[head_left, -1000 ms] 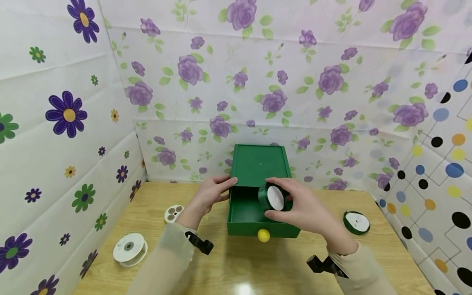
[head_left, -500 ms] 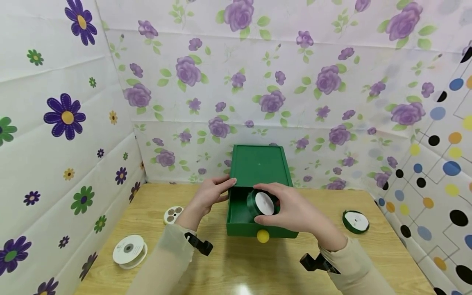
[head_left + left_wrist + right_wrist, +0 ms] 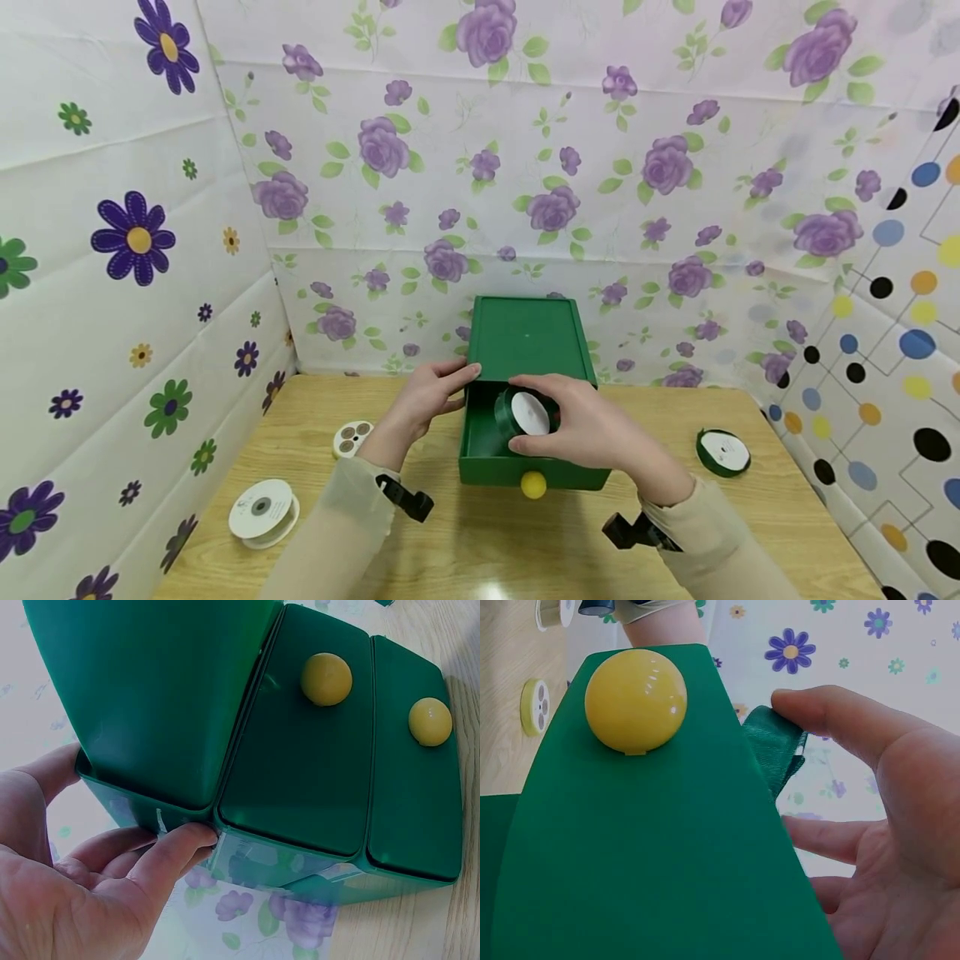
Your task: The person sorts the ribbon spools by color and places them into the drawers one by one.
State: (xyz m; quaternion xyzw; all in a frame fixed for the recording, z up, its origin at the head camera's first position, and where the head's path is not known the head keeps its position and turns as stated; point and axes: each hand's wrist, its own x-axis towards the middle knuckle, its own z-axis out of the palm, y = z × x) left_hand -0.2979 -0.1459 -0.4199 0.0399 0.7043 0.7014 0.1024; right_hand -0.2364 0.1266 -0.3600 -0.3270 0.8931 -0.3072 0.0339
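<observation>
A green drawer cabinet (image 3: 528,337) stands near the back of the table, its top drawer (image 3: 487,469) pulled out by a yellow-knobbed front. My left hand (image 3: 427,398) steadies the cabinet at its upper left front corner, thumb on the top edge and fingers against the side. Between thumb and fingers, my right hand (image 3: 581,421) holds a spool of dark green ribbon (image 3: 531,414), white face showing, low inside the open drawer. In the right wrist view the drawer front covers most of the ribbon. Two lower drawers (image 3: 304,750) are closed in the left wrist view.
Left on the table lie a white ribbon spool (image 3: 261,508) and a smaller cream spool with round holes (image 3: 351,437). Another green ribbon roll (image 3: 723,452) lies at the right. Flower-printed cloth (image 3: 555,167) hangs close behind the cabinet.
My right hand has carried the green ribbon spool leftward and lower into the open drawer. My left hand has stayed at the cabinet's corner.
</observation>
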